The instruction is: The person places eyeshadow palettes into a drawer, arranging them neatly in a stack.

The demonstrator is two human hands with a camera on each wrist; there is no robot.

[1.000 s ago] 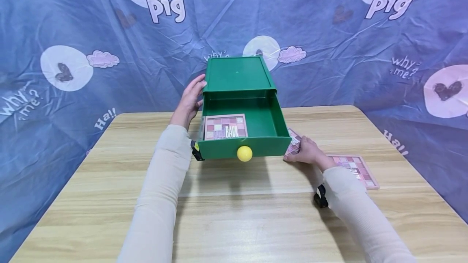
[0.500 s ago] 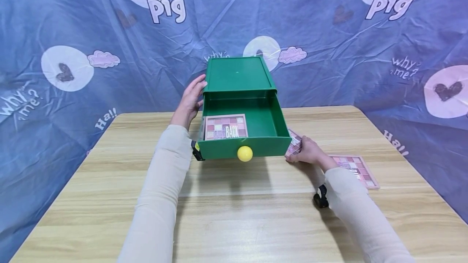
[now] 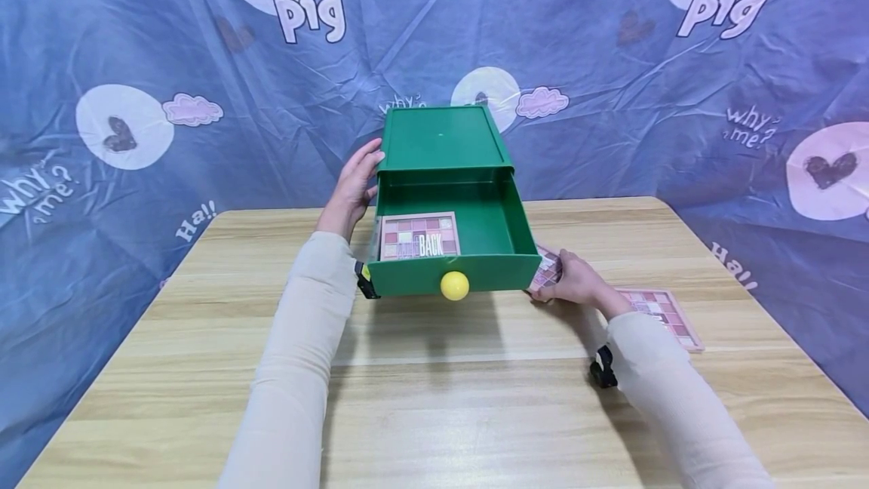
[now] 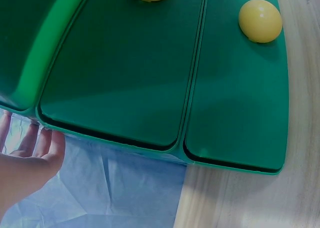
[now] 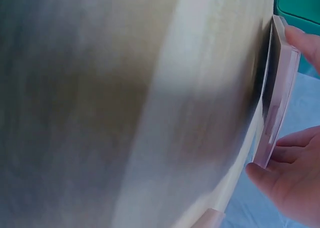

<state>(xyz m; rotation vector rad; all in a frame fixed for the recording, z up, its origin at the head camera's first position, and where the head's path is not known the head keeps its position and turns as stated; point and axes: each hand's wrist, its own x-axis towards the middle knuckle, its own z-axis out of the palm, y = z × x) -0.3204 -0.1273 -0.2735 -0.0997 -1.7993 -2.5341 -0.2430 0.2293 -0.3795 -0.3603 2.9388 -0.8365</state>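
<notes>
A green drawer cabinet [image 3: 441, 138] has its top drawer [image 3: 468, 275] pulled out, with a yellow round knob on the front. Inside the drawer, at its left, lies a pink eyeshadow palette [image 3: 421, 236] marked "BACK". My left hand [image 3: 353, 186] rests against the cabinet's left side, fingers extended along it; in the left wrist view its fingertips touch near the top. Low at the cabinet's right, my right hand [image 3: 573, 281] grips another eyeshadow palette [image 3: 546, 269] by opposite edges. The right wrist view has that palette [image 5: 280, 95] edge-on, tilted off the table, thumb and fingers at its two ends.
A further eyeshadow palette [image 3: 661, 314] lies on the wooden table [image 3: 434, 413] to the right, partly behind my right wrist. Two closed drawers [image 4: 122, 62] with yellow knobs sit below the open one. A blue printed cloth [image 3: 584, 44] hangs behind the table.
My right hand and wrist have shifted slightly to the right, and the near edge of the gripped palette now shows a little raised. The left hand, cabinet and drawer have stayed put.
</notes>
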